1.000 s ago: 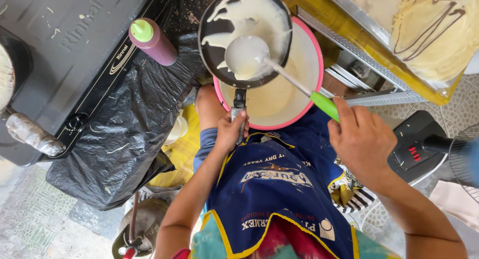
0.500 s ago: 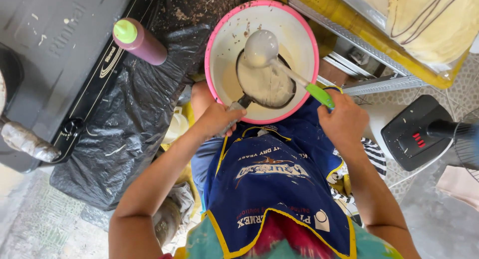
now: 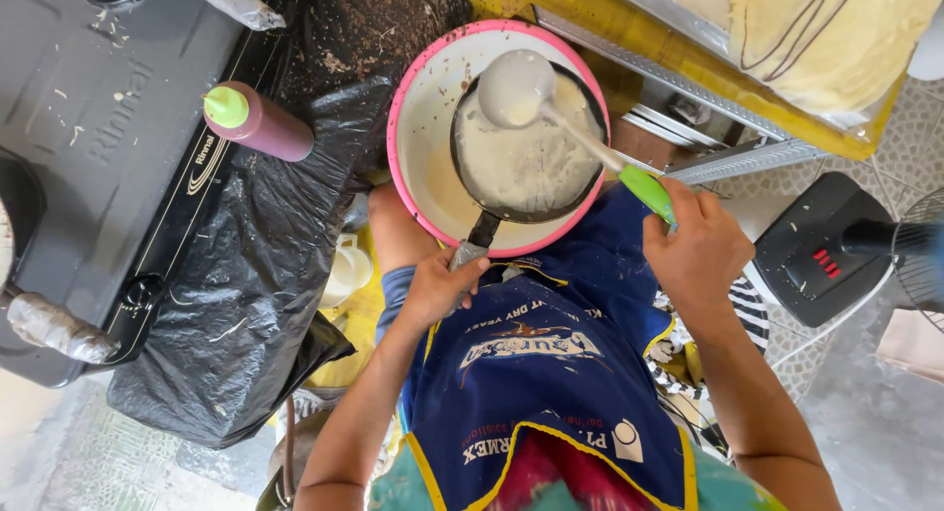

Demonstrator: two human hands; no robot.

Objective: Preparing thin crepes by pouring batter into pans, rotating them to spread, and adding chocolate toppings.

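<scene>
Left hand (image 3: 440,287) grips my pan (image 3: 528,147) handle, right hand (image 3: 694,247) pinches the ladle (image 3: 551,108); batter fills pan over pink basin (image 3: 418,142), squeeze bottle (image 3: 258,120) nearby.

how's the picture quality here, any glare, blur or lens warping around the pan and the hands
Head view: even daylight, soft shadows, no strong glare on the pan or ladle; left hand and right hand are sharp, without motion blur; the wide lens bends the edges, seen at the stove and fan.
</scene>
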